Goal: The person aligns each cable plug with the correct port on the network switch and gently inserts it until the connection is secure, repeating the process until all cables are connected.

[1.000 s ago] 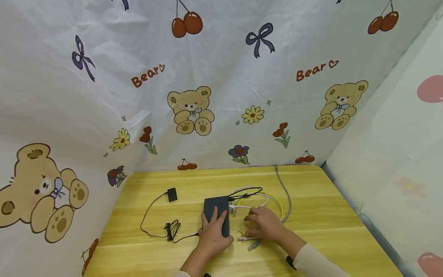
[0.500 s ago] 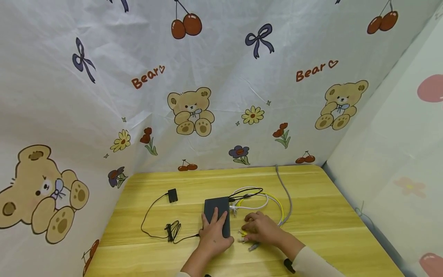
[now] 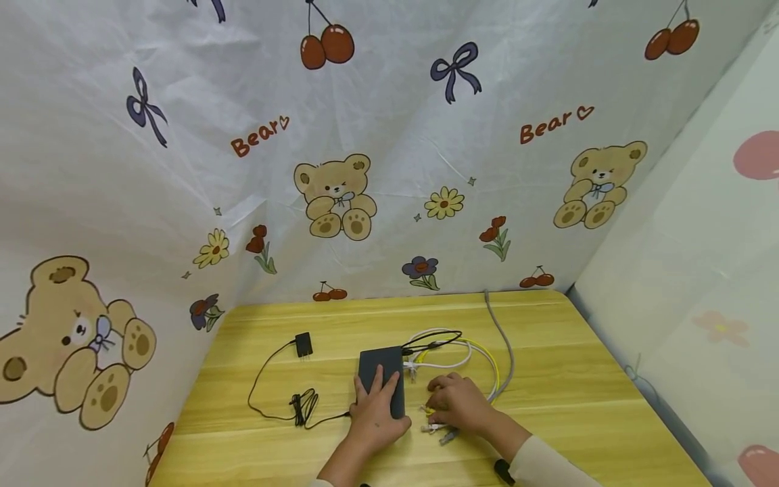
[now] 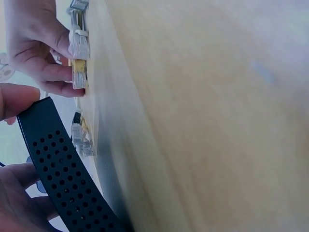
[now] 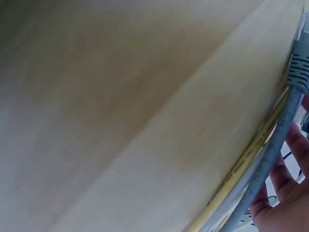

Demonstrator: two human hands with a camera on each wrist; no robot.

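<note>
My left hand (image 3: 374, 414) rests on a flat black router-like box (image 3: 382, 358), its fingers spread over the top. In the left wrist view, the thumb (image 4: 19, 100) touches a corner of the box, whose side has rows of round holes. To the right, my right hand (image 3: 464, 404) holds network cables near their plugs. A yellow plug (image 4: 79, 77) and a white plug (image 4: 79, 42) show by its fingertips. A grey plug (image 3: 449, 437) sticks out below the hand. In the right wrist view, a grey cable (image 5: 269, 157) and a yellow cable (image 5: 236, 176) run side by side.
A black power adapter (image 3: 303, 344) lies at the left, its lead tied in a small bundle (image 3: 302, 406) and running to the box. Black cords (image 3: 447, 331) loop behind the box. The grey cable (image 3: 504, 338) reaches the table's back edge by the patterned curtain.
My right hand has shifted slightly towards me. The white and grey plugs below it have moved a little to the right. My left hand and the box stay in place.
</note>
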